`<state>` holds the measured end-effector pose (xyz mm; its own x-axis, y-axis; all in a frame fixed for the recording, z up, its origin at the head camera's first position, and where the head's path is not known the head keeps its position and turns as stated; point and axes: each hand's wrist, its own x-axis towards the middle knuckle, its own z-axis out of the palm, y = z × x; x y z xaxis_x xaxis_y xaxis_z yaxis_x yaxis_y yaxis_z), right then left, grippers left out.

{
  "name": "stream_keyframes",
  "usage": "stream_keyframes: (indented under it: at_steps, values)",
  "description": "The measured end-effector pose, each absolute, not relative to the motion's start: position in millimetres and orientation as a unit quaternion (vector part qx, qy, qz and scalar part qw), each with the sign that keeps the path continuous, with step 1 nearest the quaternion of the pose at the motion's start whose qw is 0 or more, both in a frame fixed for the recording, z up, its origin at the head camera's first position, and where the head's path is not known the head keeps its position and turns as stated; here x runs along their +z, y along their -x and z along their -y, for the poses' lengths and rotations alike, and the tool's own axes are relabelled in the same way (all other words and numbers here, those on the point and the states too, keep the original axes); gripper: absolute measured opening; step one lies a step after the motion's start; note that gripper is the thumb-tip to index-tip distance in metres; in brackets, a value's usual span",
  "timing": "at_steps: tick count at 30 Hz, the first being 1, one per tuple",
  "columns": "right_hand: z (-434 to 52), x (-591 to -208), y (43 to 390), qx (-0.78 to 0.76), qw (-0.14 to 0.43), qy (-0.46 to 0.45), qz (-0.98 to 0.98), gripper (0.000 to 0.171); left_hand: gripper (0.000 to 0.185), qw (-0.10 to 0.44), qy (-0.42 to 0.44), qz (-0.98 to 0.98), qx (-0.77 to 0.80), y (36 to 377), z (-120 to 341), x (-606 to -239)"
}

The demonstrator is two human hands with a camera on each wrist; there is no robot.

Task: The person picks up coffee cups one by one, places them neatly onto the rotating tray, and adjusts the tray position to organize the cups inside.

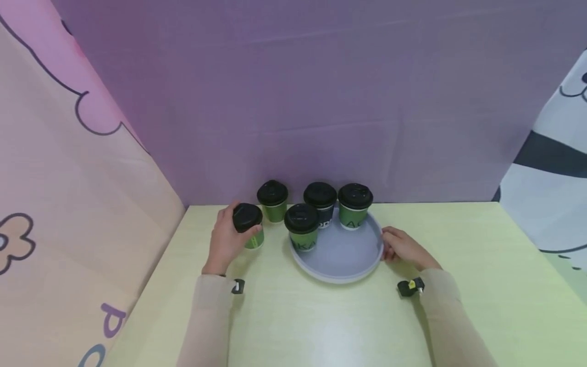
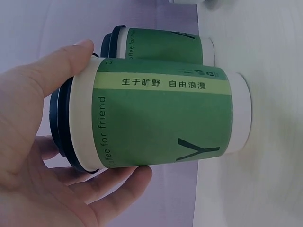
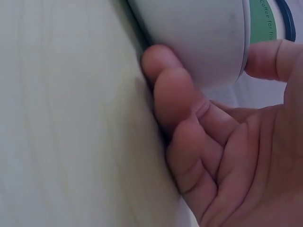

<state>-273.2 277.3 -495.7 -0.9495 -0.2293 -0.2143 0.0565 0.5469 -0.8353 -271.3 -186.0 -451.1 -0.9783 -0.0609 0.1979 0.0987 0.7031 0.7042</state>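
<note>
My left hand (image 1: 227,240) grips a green paper coffee cup (image 2: 161,118) with a black lid, thumb on one side and fingers round the other. The cup is upright on the left side of the table. My right hand (image 1: 404,247) pinches the right rim of a round grey tray (image 1: 344,260). In the right wrist view, its thumb lies at the top edge of the tray (image 3: 199,42) and its fingertips are tucked at the underside. Three lidded coffee cups stand on the tray: a front-left green cup (image 1: 303,239), a dark-banded cup (image 1: 325,213) and a back-right green cup (image 1: 353,216).
Another green cup (image 1: 275,211) stands on the table behind the gripped one, left of the tray. A purple cloth wall (image 1: 293,102) rises along the back edge of the pale table (image 1: 302,326). Printed cloth (image 1: 69,178) hangs on the left.
</note>
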Motion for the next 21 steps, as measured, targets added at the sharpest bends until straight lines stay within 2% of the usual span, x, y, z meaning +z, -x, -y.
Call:
stream_keyframes:
  at_steps: [8, 21]
  values:
    - [-276.1, -500.1, 275.7, -0.466, 0.134, 0.022, -0.874, 0.062, 0.094, 0.1, 0.008, 0.916, -0.388, 268.7, 186.7, -445.1]
    - [-277.0, -503.4, 276.8, -0.481, 0.134, 0.023, -0.866, 0.055, 0.091, 0.137, 0.033, 0.908, -0.394, 263.6, 186.8, -435.1]
